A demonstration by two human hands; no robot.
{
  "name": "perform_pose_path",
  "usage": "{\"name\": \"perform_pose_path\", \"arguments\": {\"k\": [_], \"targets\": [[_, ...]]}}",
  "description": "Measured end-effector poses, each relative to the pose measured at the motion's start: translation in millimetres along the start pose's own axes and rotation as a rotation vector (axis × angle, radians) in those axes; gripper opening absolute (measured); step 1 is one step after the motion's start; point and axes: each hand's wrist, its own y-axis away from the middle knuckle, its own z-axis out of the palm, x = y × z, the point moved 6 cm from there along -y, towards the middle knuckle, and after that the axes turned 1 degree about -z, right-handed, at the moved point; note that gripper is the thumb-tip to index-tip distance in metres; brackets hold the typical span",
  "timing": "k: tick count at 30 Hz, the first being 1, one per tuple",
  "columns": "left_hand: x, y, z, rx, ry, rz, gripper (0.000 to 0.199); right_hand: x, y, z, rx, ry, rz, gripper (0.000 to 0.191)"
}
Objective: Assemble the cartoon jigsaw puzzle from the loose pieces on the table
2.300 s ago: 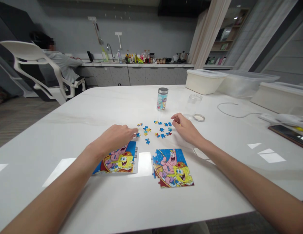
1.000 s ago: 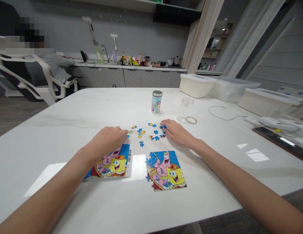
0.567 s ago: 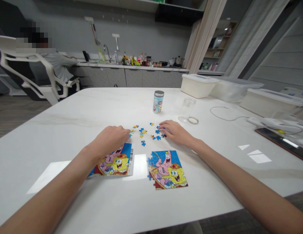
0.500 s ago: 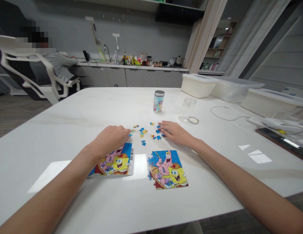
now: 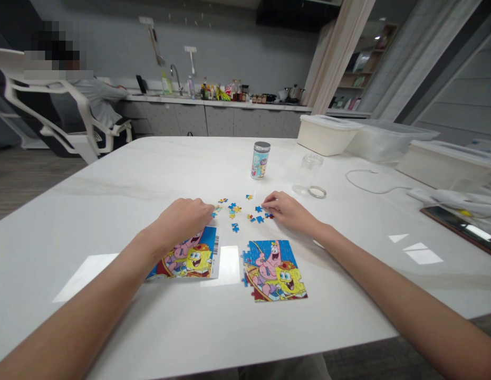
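Loose jigsaw puzzle pieces (image 5: 235,228) lie scattered in the middle of the table. My left hand (image 5: 185,219) is curled closed at their left edge, beside a yellow-and-blue piece; what its fingers hold, if anything, is hidden. My right hand (image 5: 289,212) pinches at the right edge of the scatter, a small blue puzzle piece mostly hidden at its fingertips. Below the hands lies a partly assembled puzzle (image 5: 275,272) with a pink starfish and a yellow sponge character, its left edge jagged. A printed picture card (image 5: 200,258) with the same characters lies under my left forearm.
A cartoon-printed tin (image 5: 260,161) with a metal lid stands behind the pieces. Right of it are a clear jar (image 5: 310,169) and a ring-shaped lid (image 5: 317,192). Storage boxes (image 5: 328,136), a white cable (image 5: 372,184) and a dark tablet-like device (image 5: 462,229) lie farther right. A person sits at back left.
My right hand has drawn its fingers together into a pinch and lifted slightly; a blue piece by its fingertips has left its spot. My left hand stays nearly in place. The view shifts slightly.
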Motion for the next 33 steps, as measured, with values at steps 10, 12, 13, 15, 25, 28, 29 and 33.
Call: {"name": "perform_pose_path", "arguments": {"k": [10,12,13,15,25,28,29,33], "targets": [[-1,-1,3.2,-0.006,0.007,0.001,0.027,47,8,-27,0.139,0.071,0.312,0.029],[-2,-1,4.8,-0.018,0.013,-0.013,0.027,49,9,-30,0.120,0.113,0.344,0.026],[-3,-2,5.5,-0.021,0.016,-0.020,0.026,48,9,-30,0.103,0.119,0.340,0.023],[-4,-2,6.4,-0.024,0.024,-0.032,0.026,41,9,-28,0.050,0.101,0.295,0.019],[-4,-2,6.6,-0.020,0.022,-0.030,0.026,31,5,-27,-0.021,0.068,0.254,0.008],[-4,-2,7.5,-0.034,0.031,-0.040,0.025,30,6,-32,-0.028,0.086,0.254,0.024],[-4,-3,7.5,-0.038,0.032,-0.040,0.025,29,7,-32,-0.043,0.080,0.248,0.029],[-4,-2,6.6,-0.039,0.014,-0.035,0.026,27,8,-30,-0.092,0.060,0.258,0.038]]}}
